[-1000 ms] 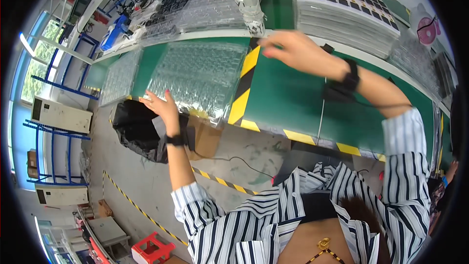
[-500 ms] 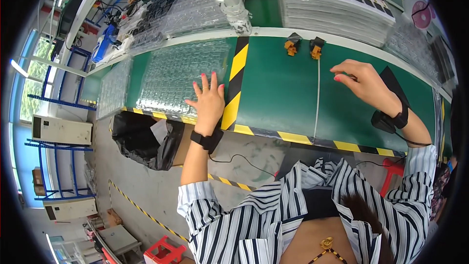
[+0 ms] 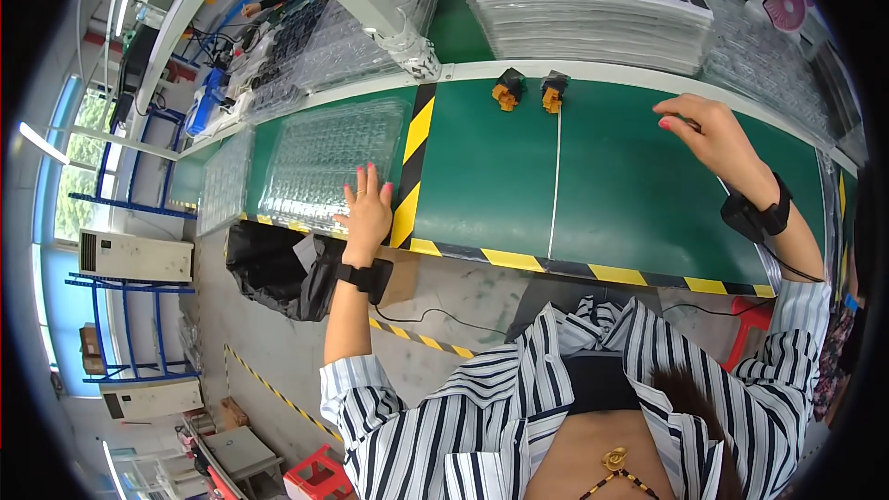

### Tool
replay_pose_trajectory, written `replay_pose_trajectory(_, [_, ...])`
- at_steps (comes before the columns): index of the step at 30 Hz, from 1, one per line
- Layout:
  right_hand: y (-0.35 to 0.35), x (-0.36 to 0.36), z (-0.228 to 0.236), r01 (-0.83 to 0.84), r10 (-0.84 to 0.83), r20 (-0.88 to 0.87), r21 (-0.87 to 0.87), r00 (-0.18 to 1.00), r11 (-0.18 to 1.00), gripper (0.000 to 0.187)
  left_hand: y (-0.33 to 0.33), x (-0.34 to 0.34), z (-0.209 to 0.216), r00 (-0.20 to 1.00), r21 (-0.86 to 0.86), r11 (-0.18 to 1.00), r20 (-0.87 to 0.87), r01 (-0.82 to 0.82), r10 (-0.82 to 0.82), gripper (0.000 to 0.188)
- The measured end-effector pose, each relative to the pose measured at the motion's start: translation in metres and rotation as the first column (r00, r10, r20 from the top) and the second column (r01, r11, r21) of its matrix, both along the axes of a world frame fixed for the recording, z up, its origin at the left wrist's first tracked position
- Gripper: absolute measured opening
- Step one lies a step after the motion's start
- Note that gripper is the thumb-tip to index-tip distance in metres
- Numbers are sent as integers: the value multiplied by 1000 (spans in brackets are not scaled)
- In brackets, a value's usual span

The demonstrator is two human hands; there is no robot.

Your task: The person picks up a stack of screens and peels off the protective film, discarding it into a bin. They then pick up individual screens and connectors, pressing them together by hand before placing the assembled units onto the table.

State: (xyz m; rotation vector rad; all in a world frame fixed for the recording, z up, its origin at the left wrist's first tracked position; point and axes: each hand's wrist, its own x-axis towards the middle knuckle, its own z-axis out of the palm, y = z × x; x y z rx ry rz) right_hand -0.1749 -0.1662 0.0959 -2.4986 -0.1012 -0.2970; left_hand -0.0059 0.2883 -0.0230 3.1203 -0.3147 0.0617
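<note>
One clear plastic blister tray [image 3: 324, 153] lies flat on the green counter [image 3: 482, 185], just L of the black-and-yellow tape strip [image 3: 419, 134] running across it. Left grip [image 3: 367, 218]: palm down on the tray's near R part, just L of the strip, fingers spread & clasping nothing. Right grip [image 3: 708, 134]: raised well R of the strip, fingers loosely bent; can't tell if anything small's pinched.

Handling (my guess): v. light, thin, springy, slick; prob. flexes if lifted by 1 corner, & pocket walls could crease or crack if squeezed. Can't tell if it's 1 sheet or a few nested. Best hold: opp. side rims, fingertips under the lip, light pressure, no pinching mid-pocket.

Nearby: another clear tray [image 3: 225, 176] farther L of the strip; 2 small black-and-orange pieces [image 3: 507, 93] R of it, near the counter's far edge, exact kind unclear.
</note>
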Motion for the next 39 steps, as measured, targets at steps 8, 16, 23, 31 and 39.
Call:
replay_pose_trajectory(8, [-3,0,-2,-46,46,49,-3,998,999,17,-5,1,-2,1000,24,1000,25,-15,14,53])
replay_pose_trajectory(16, [-53,19,29,115,-32,316,-250,948,961,17,-38,-16,62,972,163,965,89,203,-219,47])
replay_pose_trajectory(23, [-144,86,81,428,-319,382,-247,867,869,21,-156,12,201,728,-260,685,349,680,-590,28])
replay_pose_trajectory(31, [-171,131,64,237,-225,74,-319,972,918,20,-258,138,171,704,-187,692,360,697,-612,24])
replay_pose_trajectory(39, [-179,114,44,305,-326,-24,-296,945,905,28,-289,163,141,776,-162,773,301,614,-554,21])
